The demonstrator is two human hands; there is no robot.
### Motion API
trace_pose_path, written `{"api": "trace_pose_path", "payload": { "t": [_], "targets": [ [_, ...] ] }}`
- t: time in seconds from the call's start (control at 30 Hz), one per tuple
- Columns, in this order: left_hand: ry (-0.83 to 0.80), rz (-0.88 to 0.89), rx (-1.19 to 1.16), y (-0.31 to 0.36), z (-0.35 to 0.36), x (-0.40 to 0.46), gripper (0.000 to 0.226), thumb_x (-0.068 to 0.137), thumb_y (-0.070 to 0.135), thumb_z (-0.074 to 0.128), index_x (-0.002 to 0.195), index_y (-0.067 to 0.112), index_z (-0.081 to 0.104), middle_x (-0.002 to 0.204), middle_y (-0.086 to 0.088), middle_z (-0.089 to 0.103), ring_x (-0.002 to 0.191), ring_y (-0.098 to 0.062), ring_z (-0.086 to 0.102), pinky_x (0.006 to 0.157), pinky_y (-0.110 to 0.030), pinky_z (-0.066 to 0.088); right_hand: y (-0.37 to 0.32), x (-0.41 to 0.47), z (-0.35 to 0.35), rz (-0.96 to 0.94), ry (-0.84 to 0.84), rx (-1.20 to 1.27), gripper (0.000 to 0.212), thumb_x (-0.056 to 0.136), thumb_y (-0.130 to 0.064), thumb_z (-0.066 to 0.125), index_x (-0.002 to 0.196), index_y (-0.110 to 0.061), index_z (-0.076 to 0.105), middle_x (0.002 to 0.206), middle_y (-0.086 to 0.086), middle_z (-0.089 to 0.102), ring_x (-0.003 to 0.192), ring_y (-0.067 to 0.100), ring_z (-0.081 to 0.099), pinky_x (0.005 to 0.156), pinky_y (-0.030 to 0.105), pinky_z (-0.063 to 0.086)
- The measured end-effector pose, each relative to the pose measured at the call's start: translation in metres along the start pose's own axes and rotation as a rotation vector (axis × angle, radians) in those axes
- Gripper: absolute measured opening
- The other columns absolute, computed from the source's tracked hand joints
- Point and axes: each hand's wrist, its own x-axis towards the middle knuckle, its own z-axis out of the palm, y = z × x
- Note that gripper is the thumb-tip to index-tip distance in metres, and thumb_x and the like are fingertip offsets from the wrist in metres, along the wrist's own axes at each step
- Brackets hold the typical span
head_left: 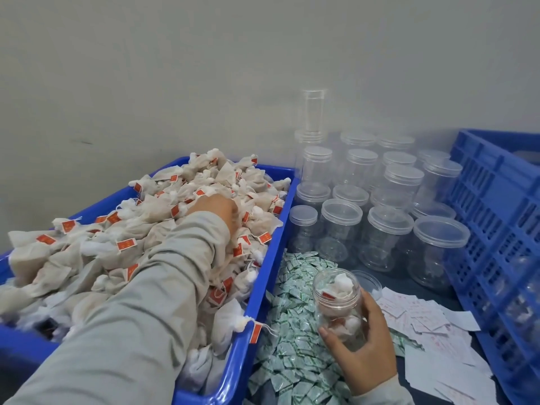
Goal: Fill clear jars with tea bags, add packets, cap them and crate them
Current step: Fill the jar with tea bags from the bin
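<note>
Left hand point(217, 210) digs into the tea bags point(152, 229), fingers' state hidden; right hand point(363, 350) fingers grasp the open jar point(339, 302)

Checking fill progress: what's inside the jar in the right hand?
The open jar holds several white tea bags, one red tag showing. The right hand covers its base, hiding anything there.

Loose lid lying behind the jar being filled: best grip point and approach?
Take the loose lid by its rim, from above and the right. It lies flat with its open side up, so fingers can pinch across the wall. The right hand holds the open jar just in front of it, and the green packets crowd its left. The side toward the white slips looks freest.
</note>
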Motion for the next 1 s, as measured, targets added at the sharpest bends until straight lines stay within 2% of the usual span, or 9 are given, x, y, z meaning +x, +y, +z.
{"api": "trace_pose_path", "payload": {
  "t": [0.1,0.3,0.37,0.43,0.57,0.7,0.77,0.87,1.0],
  "targets": [
    [-0.037,-0.078,-0.070,0.000,-0.004,0.001,0.039,0.088,0.023,0.057,0.127,0.018,0.054,0.126,-0.007,0.055,0.115,-0.026,0.052,0.100,-0.034,0.042,0.002,0.000,-0.001,0.006,0.012,-0.004,0.086,0.054,0.004,0.085,0.123,-0.029,0.046,0.128,0.005,0.053,0.118,0.026,0.054,0.097,0.055,0.045],
    [0.092,-0.214,-0.383,0.003,0.002,-0.008,0.066,0.089,0.042,0.056,0.141,0.012,0.029,0.123,-0.012,0.055,0.112,-0.030,0.053,0.085,-0.034,0.041,0.004,0.000,0.000,0.012,-0.005,-0.021,0.086,0.055,0.004,0.086,0.122,-0.032,0.046,0.127,0.005,0.053,0.117,0.027,0.054,0.097,0.054,0.045],
    [0.053,-0.206,-0.296,0.003,-0.002,-0.006,0.045,0.094,0.036,0.048,0.131,0.010,0.044,0.121,-0.012,0.057,0.110,-0.029,0.053,0.088,-0.035,0.041,0.003,-0.001,0.001,0.014,-0.008,-0.022,0.086,0.055,0.005,0.086,0.121,-0.034,0.046,0.127,0.005,0.053,0.116,0.026,0.054,0.097,0.054,0.045],
    [0.180,-0.193,-0.312,0.000,-0.005,-0.008,0.028,0.097,0.031,0.041,0.110,0.011,0.056,0.105,-0.010,0.061,0.094,-0.026,0.054,0.079,-0.035,0.041,0.001,-0.001,0.002,0.017,-0.001,-0.015,0.086,0.055,0.006,0.085,0.120,-0.035,0.046,0.126,0.004,0.054,0.116,0.026,0.055,0.096,0.054,0.046],
    [0.573,0.016,-0.816,0.020,-0.009,-0.029,0.023,0.094,0.031,0.048,0.076,0.017,0.050,0.070,0.002,0.053,0.066,-0.017,0.048,0.061,-0.026,0.036,0.001,-0.001,0.002,0.022,0.002,-0.012,0.087,0.055,0.006,0.086,0.120,-0.036,0.047,0.127,0.003,0.053,0.116,0.025,0.054,0.095,0.054,0.046],
    [0.132,0.430,-1.293,0.066,-0.007,-0.061,0.011,0.090,0.019,0.056,0.080,0.019,0.063,0.072,0.003,0.066,0.070,-0.013,0.060,0.073,-0.030,0.053,-0.001,0.000,0.003,0.000,0.032,-0.070,0.085,0.052,-0.018,0.087,0.125,-0.036,0.047,0.127,0.000,0.053,0.118,0.021,0.054,0.095,0.050,0.047],
    [-0.022,0.521,-1.159,0.082,0.006,-0.068,0.007,0.087,0.020,0.061,0.081,0.017,0.063,0.077,-0.001,0.067,0.072,-0.014,0.060,0.076,-0.032,0.052,-0.002,0.000,0.004,-0.019,0.064,-0.110,0.082,0.051,-0.024,0.082,0.124,-0.037,0.046,0.124,0.000,0.055,0.115,0.020,0.056,0.094,0.048,0.049],
    [0.051,0.652,-0.610,0.092,0.020,-0.070,0.015,0.087,0.033,0.061,0.090,0.020,0.066,0.077,0.007,0.061,0.070,-0.009,0.051,0.062,-0.014,0.036,-0.003,0.001,0.005,-0.032,0.080,-0.142,0.079,0.050,-0.020,0.079,0.120,-0.037,0.048,0.118,0.000,0.056,0.111,0.021,0.058,0.093,0.044,0.049],
    [0.035,0.732,-0.317,0.095,0.018,-0.076,0.026,0.092,0.031,0.050,0.107,0.018,0.067,0.096,0.000,0.067,0.083,-0.017,0.055,0.064,-0.018,0.028,-0.004,0.000,0.006,-0.045,0.068,-0.157,0.079,0.049,-0.020,0.080,0.121,-0.034,0.049,0.120,-0.002,0.057,0.113,0.019,0.057,0.097,0.041,0.046]
  ]
}}
